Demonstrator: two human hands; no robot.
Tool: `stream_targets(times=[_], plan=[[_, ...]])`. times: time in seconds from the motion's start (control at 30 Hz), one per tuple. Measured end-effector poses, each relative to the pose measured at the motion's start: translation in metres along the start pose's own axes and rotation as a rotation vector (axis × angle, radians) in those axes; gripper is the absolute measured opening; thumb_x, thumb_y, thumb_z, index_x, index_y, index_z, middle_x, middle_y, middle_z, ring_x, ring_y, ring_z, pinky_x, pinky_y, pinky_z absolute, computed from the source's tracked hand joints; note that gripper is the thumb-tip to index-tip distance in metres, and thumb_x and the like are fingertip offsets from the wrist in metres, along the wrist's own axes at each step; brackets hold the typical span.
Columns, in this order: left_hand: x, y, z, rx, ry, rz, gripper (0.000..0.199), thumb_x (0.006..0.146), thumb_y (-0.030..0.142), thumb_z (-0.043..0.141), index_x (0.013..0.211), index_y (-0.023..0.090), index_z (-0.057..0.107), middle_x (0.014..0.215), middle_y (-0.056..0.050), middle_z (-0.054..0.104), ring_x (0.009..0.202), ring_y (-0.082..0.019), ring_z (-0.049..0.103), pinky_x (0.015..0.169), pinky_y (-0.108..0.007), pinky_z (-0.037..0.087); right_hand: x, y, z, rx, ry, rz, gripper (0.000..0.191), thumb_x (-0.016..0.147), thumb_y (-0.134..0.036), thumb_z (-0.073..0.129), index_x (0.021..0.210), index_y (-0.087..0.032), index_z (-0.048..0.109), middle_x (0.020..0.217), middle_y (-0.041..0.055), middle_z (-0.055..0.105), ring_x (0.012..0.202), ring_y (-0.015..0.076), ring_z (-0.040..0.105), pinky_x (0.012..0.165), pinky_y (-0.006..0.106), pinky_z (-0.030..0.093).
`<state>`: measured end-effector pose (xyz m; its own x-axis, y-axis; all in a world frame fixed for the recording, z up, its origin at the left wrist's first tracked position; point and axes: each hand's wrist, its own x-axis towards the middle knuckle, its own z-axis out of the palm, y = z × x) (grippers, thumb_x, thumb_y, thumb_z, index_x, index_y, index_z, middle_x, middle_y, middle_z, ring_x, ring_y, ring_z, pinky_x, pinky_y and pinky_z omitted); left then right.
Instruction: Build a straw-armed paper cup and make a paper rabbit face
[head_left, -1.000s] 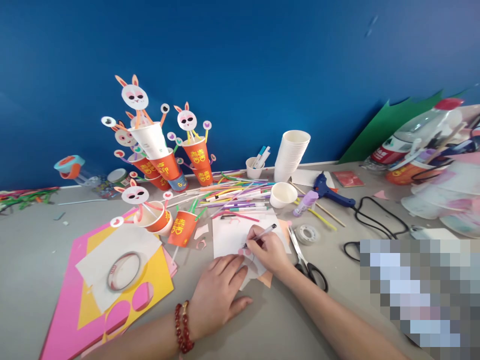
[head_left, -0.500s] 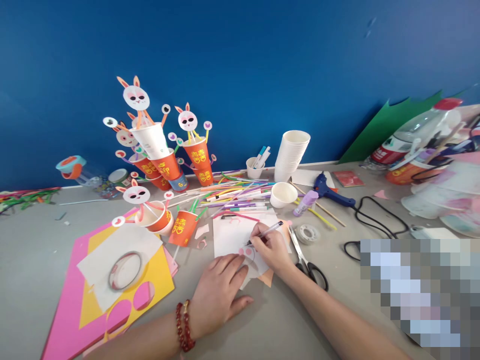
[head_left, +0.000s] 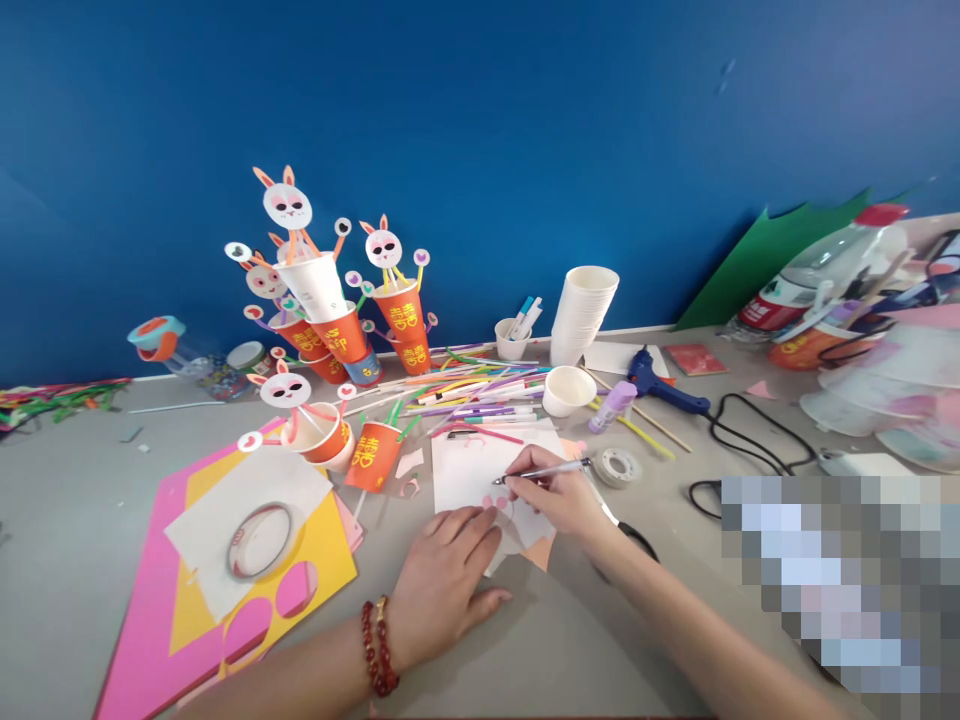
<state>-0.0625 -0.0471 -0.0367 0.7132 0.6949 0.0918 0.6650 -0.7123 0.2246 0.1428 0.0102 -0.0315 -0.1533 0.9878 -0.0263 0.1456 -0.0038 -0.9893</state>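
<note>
In the head view my right hand [head_left: 551, 492] grips a pen [head_left: 551, 470], its tip pointing left, close to the surface of a white sheet of paper [head_left: 465, 470]. My left hand [head_left: 448, 575] lies flat with its fingers stretched out, fingertips at the sheet's lower edge. Small pink round marks or pieces [head_left: 495, 502] show between the hands, partly covered by the fingers. Under my right forearm, a pair of scissors [head_left: 637, 540] is mostly hidden. A clear tape roll [head_left: 618, 466] sits just right of my right hand.
Paper cups with rabbit faces [head_left: 287, 205] stand at the back left. Pink and yellow sheets [head_left: 142, 600] lie left, under a tape ring [head_left: 260, 541]. Straws and markers [head_left: 480, 385] spread behind the paper. Stacked cups [head_left: 584, 315], a glue stick [head_left: 613, 408] and a glue gun [head_left: 664, 388] stand or lie right.
My right hand has shifted slightly right, and the pen has tilted lower, toward horizontal. The right forearm now covers more of the scissors. My left hand stays flat; the view has shifted a little.
</note>
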Motion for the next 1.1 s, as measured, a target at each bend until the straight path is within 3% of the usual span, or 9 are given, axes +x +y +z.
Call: stream_targets(times=[0.3,1.1], plan=[[0.0,-0.001,-0.002,-0.021,-0.011,0.008,0.053,0.096,0.054,0.048,0.135,0.018,0.051,0.148,-0.007,0.05,0.127,-0.027,0.047,0.105,-0.042,0.04,-0.003,0.029,0.002,-0.217,0.097,-0.115,0.011,0.077,-0.018,0.053,0.066,-0.021,0.052,0.06,-0.0044,0.051,0.057,0.0134,0.047,0.054,0.025,0.035],[0.003,-0.003,-0.001,0.011,-0.035,0.024,0.054,0.097,0.055,0.045,0.133,0.016,0.053,0.147,-0.006,0.051,0.125,-0.028,0.047,0.104,-0.043,0.038,-0.004,0.031,0.003,-0.316,0.037,-0.087,0.01,0.08,-0.022,0.054,0.07,-0.022,0.051,0.063,-0.004,0.056,0.058,0.014,0.052,0.058,0.025,0.038]])
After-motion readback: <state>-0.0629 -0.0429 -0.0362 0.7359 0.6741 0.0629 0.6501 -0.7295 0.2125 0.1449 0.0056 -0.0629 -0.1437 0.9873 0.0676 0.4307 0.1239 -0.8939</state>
